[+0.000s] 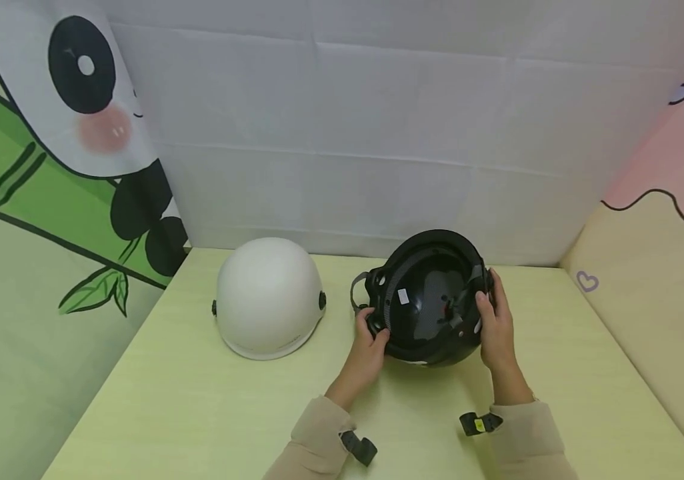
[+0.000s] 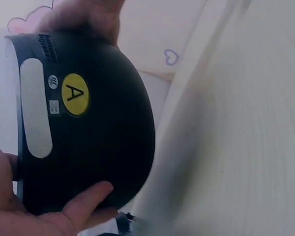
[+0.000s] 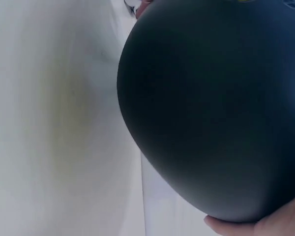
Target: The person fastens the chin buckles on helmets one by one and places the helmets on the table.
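Note:
Both hands hold a black helmet [image 1: 432,300], its padded opening tipped up toward the head camera. At its left rim, the left hand [image 1: 368,350] grips the edge near a dangling grey strap [image 1: 356,290]. The right hand [image 1: 497,323] grips the opposite rim, thumb at the edge and fingers on the outer shell. In the left wrist view the shell bears a yellow round sticker [image 2: 75,94] marked A and a pale strip [image 2: 36,108]. The smooth shell [image 3: 211,113] fills much of the right wrist view. A small white label [image 1: 403,296] shows inside the helmet.
To the left, a white helmet [image 1: 270,293] rests dome up on the pale yellow table [image 1: 198,413]. A white backdrop [image 1: 366,147] stands behind the table, with cartoon-printed walls [image 1: 24,280] at the sides. Small black devices [image 1: 359,447] are worn at both cuffs.

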`<state>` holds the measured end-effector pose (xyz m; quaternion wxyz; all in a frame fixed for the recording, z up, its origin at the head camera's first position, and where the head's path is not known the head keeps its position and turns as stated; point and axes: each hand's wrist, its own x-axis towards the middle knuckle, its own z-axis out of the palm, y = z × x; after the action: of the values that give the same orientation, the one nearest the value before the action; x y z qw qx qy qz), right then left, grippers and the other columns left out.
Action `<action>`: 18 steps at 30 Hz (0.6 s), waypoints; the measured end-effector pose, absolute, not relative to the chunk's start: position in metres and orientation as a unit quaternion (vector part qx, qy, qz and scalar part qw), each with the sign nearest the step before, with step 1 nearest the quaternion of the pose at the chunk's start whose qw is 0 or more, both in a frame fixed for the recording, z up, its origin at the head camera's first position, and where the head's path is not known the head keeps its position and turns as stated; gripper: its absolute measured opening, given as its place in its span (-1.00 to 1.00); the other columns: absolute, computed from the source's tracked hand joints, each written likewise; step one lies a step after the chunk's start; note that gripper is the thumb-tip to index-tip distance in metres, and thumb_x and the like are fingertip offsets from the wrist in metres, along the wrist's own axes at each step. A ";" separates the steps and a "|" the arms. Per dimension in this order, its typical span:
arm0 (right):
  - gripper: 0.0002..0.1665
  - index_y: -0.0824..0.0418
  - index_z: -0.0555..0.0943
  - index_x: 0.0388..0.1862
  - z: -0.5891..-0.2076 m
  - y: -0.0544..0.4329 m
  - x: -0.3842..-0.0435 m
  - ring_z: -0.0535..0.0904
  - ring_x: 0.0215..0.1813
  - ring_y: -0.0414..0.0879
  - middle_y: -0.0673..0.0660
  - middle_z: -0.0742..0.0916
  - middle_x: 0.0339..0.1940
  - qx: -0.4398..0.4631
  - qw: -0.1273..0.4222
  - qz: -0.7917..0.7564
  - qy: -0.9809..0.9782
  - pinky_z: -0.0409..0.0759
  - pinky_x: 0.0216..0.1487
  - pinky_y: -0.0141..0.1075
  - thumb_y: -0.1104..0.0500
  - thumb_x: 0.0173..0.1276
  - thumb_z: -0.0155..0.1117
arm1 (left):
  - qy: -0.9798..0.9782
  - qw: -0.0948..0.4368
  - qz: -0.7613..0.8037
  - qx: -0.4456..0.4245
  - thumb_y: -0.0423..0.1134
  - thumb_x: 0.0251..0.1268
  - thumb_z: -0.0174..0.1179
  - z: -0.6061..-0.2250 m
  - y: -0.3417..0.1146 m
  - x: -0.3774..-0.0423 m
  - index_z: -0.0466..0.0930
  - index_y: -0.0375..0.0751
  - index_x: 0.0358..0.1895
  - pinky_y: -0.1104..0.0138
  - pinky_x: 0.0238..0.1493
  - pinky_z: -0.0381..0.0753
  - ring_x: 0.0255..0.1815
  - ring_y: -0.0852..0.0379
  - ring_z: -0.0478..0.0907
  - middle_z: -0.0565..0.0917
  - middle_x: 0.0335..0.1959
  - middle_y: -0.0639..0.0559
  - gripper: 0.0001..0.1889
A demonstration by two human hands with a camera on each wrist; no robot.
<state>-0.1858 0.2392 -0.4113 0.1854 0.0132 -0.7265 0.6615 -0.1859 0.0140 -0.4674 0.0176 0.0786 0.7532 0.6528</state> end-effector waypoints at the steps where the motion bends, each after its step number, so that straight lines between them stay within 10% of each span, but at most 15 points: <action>1: -0.30 0.13 0.02 0.60 -0.412 0.237 -0.185 -0.06 0.54 -0.02 0.11 0.11 0.57 0.018 0.182 0.676 -0.714 -0.05 0.45 -0.21 0.08 0.57 -0.10 | 0.758 0.013 0.648 0.077 -0.25 0.48 -0.07 -0.465 0.011 -0.183 0.00 -0.23 0.39 -0.04 0.29 0.18 0.34 -0.22 0.23 0.21 0.33 -0.43 -0.49; 18: -0.38 0.08 0.06 0.57 -0.446 0.216 -0.188 0.14 0.41 -0.03 0.08 0.21 0.47 0.097 0.148 0.788 -0.589 0.27 0.27 -0.39 0.07 0.58 -0.27 | 0.836 -0.004 0.546 0.052 -0.17 0.52 -0.10 -0.434 -0.016 -0.156 -0.03 -0.21 0.44 -0.09 0.14 0.38 0.16 -0.28 0.43 0.08 0.44 -0.28 -0.45</action>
<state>-0.1879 0.2163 -0.4460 0.1481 0.0973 -0.5890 0.7884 -0.1560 -0.0158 -0.4337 -0.0044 0.0522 0.8359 0.5464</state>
